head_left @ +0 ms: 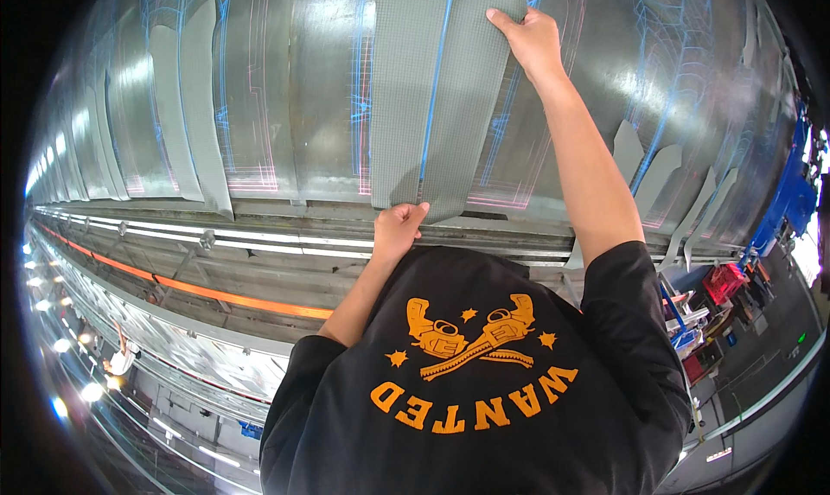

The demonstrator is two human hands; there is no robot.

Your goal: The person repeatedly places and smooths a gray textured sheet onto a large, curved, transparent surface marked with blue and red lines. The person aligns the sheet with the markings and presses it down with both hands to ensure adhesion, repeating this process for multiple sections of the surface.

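Two long grey pieces of textured sheet lie side by side on a shiny metal table marked with blue and pink lines. A blue line shows in the narrow gap between the left piece [396, 89] and the right piece [474, 80]. My right hand [532, 44] pinches the far right edge of the right piece, thumb on top and fingers partly hidden. My left hand [399, 229] is closed at the near end of the pieces, by the table edge, its thumb toward the gap. Which piece its curled fingers grip is hard to tell.
More grey sheet pieces [201, 106] rest on the metal table [324, 89] to the left, and others [661, 175] to the right. An orange rail [199, 286] runs along the lower left. A red crate [724, 282] stands at the right; a person [121, 357] is far off at lower left.
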